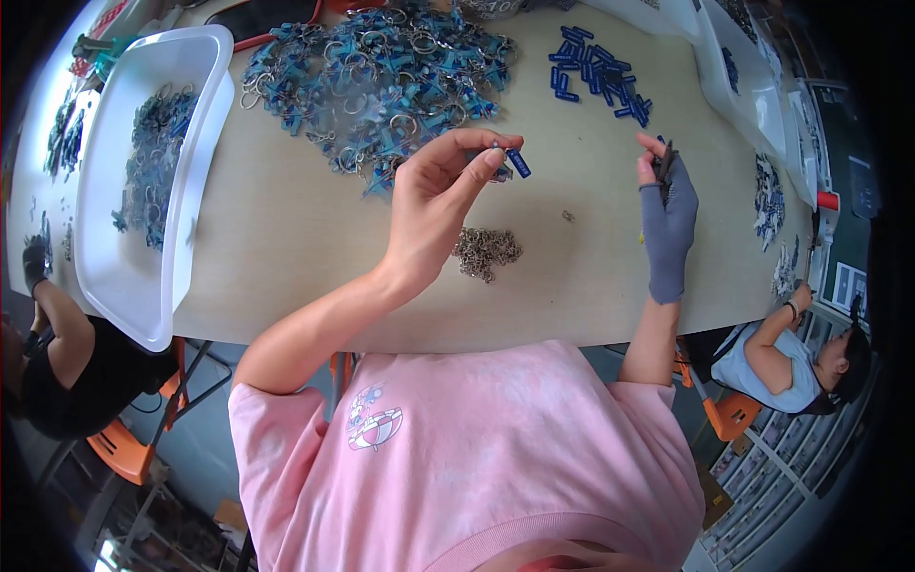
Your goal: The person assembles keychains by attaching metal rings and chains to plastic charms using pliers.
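My left hand (429,205), bare, pinches a small blue tag (518,163) between thumb and fingertips above the middle of the table. Part of what the fingers hold is hidden behind them. On the right, my right hand (670,214) wears a grey fingerless glove. Its fingers close round a dark, slim-tipped tool (665,164) that looks like pliers, mostly covered by the hand. Below my left hand lies a small heap of metal clasps or links (488,251). A single loose metal piece (568,216) sits to the right of that heap.
Blue keychains with metal rings (381,86) form a large pile at the back. Loose blue tags (600,71) lie at the back right. A white tray (212,124) with more keychains stands left. Co-workers sit at both sides; clear plastic bins (739,105) edge the right.
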`<state>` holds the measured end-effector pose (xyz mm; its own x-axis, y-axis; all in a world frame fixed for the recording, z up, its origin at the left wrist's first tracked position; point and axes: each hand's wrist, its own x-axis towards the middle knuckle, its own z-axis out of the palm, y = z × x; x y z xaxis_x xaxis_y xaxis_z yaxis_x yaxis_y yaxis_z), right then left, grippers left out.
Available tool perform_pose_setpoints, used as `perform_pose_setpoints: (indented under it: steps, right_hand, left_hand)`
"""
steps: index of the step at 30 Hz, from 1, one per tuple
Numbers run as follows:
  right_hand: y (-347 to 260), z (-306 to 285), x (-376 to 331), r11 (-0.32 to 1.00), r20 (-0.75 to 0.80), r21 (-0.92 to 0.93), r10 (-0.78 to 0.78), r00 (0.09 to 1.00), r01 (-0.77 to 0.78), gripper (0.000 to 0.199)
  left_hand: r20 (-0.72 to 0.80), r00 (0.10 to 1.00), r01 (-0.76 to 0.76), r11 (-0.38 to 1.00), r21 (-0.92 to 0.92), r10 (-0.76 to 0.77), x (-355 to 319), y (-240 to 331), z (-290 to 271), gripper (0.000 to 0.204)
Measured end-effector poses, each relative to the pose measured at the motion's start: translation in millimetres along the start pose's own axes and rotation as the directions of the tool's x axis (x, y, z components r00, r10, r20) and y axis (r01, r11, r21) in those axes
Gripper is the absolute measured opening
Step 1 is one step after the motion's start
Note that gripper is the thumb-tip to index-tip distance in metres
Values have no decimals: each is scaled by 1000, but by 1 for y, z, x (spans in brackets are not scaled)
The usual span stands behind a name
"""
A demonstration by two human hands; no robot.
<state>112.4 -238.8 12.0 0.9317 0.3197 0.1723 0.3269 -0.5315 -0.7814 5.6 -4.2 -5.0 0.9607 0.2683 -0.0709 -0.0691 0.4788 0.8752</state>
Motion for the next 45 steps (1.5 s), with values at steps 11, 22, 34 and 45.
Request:
perform_pose_setpoints:
  steps: [11,22,34,45]
  right_hand:
    - [36,-5,-29,886,21,-368,-296,955,282,24]
    - [-76,16,-16,593,169,-652,-495,852,473,33]
    - [-76,20,-7,510,303,-658,-493,815,553,27]
    - [-83,24,-12,471,265,-683,-552,790,558,13]
  left_hand:
    - [-14,997,68,988,-136,-70,-3,8,-2,16]
    - [-2,1000,-5,1000,29,5,-9,11,4,17]
    - [-2,1000,23,997,70,-23,-11,12,5,22]
    - [145,946,-326,846,423,291,-3,-2,-3,26]
